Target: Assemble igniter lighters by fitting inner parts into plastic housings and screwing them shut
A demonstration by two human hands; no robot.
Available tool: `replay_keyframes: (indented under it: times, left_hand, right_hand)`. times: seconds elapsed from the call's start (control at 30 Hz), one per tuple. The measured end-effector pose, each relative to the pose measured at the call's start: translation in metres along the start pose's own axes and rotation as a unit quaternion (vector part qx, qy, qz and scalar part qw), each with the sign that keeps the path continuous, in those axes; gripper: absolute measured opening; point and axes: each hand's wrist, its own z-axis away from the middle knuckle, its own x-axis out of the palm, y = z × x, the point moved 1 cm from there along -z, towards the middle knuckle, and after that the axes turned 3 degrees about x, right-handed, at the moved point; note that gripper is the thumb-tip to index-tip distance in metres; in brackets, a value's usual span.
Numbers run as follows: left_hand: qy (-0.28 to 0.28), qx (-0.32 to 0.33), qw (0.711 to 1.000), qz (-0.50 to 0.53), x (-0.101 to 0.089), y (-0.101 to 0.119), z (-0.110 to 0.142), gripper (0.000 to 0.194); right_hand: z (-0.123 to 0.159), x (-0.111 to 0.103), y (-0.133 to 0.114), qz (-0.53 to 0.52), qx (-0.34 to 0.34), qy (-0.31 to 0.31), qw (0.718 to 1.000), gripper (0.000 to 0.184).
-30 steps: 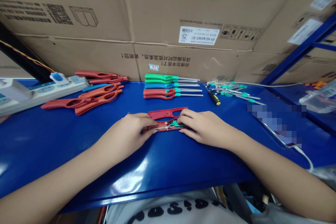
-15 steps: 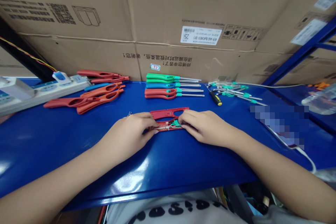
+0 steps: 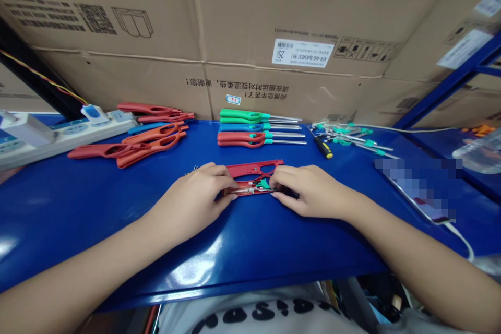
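An opened red utility lighter lies on the blue table in front of me. Its nearer housing half [image 3: 245, 193] holds a clear fuel tank [image 3: 243, 188] and a green trigger piece [image 3: 264, 183] with a thin light-coloured wire. Just behind it rests the other red housing half [image 3: 248, 169], with an oval opening. My left hand [image 3: 207, 188] is closed on the left end of the nearer half, fingertips at the tank. My right hand [image 3: 303, 188] is pinched at the right end, by the green trigger piece; its fingertips hide part of that piece. Something dark shows beneath the right fingers.
Behind lie assembled lighters [image 3: 240, 138] in red, blue and green, and empty housings [image 3: 152, 143] at left. Metal tubes with green parts [image 3: 348, 135] and a yellow-black screwdriver [image 3: 324, 147] sit right of them. A power strip [image 3: 58, 138], charging phone [image 3: 418, 193] and cardboard [image 3: 235, 36] surround the area.
My right fingers have shifted slightly at the green trigger piece, and a dark shape now shows under them. My left hand stays in place. The view has moved slightly.
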Motion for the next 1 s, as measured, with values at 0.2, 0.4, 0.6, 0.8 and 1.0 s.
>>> replay_keyframes:
  times: [0.2,0.4,0.6,0.8,1.0]
  left_hand:
    - [0.006,-0.003,1.0,0.012,-0.001,0.003,0.001,0.017]
    - [0.012,0.006,1.0,0.025,0.001,0.003,-0.001,0.021]
    - [0.011,0.001,1.0,0.029,0.002,0.001,0.0,0.021]
    - [0.04,0.019,0.999,0.007,0.001,0.004,0.001,0.02]
    - [0.063,0.082,0.994,0.035,0.007,0.014,-0.001,0.026]
  right_hand:
    - [-0.002,0.002,0.001,-0.004,0.019,0.012,1.0,0.008]
    - [-0.002,0.003,0.004,-0.048,0.019,0.021,0.998,0.009]
    - [-0.002,0.005,0.008,-0.101,0.038,0.034,0.994,0.01]
    - [-0.003,0.005,0.013,-0.14,0.018,0.029,0.99,0.012]
    - [-0.003,0.006,0.013,-0.139,0.024,0.034,0.989,0.008]
